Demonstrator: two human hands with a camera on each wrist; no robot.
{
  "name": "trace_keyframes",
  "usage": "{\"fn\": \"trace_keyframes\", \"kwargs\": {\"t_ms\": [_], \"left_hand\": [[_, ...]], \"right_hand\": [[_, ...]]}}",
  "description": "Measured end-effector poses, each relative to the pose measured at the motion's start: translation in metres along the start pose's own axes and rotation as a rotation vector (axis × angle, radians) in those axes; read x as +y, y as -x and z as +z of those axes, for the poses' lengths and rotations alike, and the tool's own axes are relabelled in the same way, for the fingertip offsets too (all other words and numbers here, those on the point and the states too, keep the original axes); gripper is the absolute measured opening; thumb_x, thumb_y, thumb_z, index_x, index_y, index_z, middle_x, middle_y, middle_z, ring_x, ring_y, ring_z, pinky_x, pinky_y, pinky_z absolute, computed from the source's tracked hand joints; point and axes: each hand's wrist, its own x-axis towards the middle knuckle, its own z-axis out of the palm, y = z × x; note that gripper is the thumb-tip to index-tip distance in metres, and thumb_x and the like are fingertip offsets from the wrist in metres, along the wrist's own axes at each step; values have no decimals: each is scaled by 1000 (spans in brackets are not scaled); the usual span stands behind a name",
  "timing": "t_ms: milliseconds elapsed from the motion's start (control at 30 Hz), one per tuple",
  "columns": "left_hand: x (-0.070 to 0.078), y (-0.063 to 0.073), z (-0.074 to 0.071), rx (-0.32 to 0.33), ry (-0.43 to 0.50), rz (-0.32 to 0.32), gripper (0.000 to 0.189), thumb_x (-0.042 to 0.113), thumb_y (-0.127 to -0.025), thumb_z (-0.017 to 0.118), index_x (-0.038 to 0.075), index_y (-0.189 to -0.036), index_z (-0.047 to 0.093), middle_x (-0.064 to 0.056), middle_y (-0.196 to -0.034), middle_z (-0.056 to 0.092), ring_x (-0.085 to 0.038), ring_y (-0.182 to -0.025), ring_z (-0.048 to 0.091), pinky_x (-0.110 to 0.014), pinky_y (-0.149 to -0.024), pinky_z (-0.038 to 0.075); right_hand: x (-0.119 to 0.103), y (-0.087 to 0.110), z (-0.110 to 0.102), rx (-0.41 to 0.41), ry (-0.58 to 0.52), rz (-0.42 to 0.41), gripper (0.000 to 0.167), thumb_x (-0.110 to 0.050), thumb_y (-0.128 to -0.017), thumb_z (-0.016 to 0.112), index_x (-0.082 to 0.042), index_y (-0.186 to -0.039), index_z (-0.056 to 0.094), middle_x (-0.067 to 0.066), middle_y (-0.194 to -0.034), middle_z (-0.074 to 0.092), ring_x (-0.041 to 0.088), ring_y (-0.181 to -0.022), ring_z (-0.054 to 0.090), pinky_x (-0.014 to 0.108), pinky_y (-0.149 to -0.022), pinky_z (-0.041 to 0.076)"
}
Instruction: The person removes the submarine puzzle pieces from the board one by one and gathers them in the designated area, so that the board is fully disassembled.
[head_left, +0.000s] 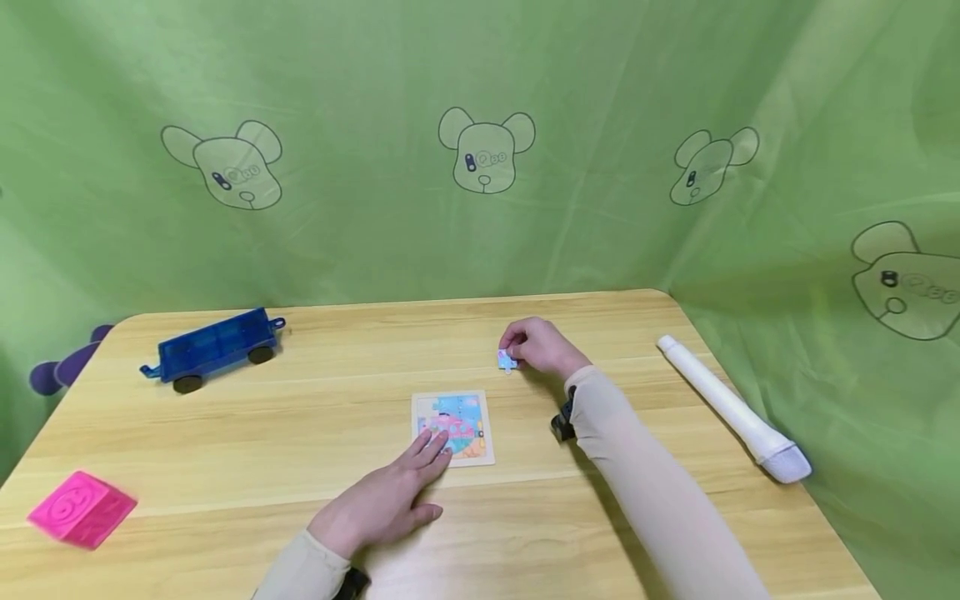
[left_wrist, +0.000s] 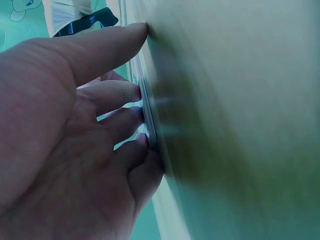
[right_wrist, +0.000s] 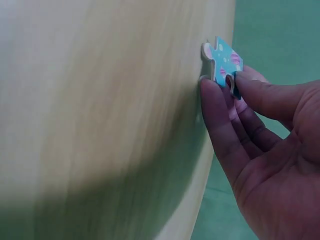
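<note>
A square jigsaw puzzle (head_left: 480,408) with a pale frame and a pink and blue picture lies mid-table, a gap showing at its upper left. My left hand (head_left: 390,500) rests its straight fingers on the puzzle's lower left part. In the left wrist view those fingertips (left_wrist: 135,117) touch the puzzle's edge, thumb on the table. Beyond the puzzle to the right, my right hand (head_left: 543,346) pinches a blue jigsaw piece (head_left: 506,360) with pink spots. The right wrist view shows this piece (right_wrist: 227,62) between thumb and finger, tilted close to the tabletop.
At the table's back left stands a blue toy wagon (head_left: 217,346) with black wheels. A pink block (head_left: 82,508) sits at the front left. Along the right edge lies a white toy microphone (head_left: 727,404). A green printed curtain (head_left: 360,208) hangs behind the wooden table (head_left: 300,467).
</note>
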Motion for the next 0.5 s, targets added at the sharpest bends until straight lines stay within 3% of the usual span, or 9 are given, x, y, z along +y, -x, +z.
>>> {"fn": "trace_keyframes", "kwargs": {"t_ms": [200,500], "left_hand": [[0,1,0,-6,9,-13,67,22,-95,67,-3,-149,37,-16,-160,21,-34,-147,13,-48,-112,28],[-1,1,0,-7,5,-24,67,23,-95,67,-2,-149,37,-14,-161,19,-32,-147,12,-47,-112,30]], "right_hand": [[4,-7,1,-10,43,26,17,9,-90,53,3,-95,69,11,-85,64,20,-75,59,29,-66,53],[8,-8,1,17,118,3,14,5,-91,56,1,-96,69,9,-87,64,21,-83,57,34,-78,48]]}}
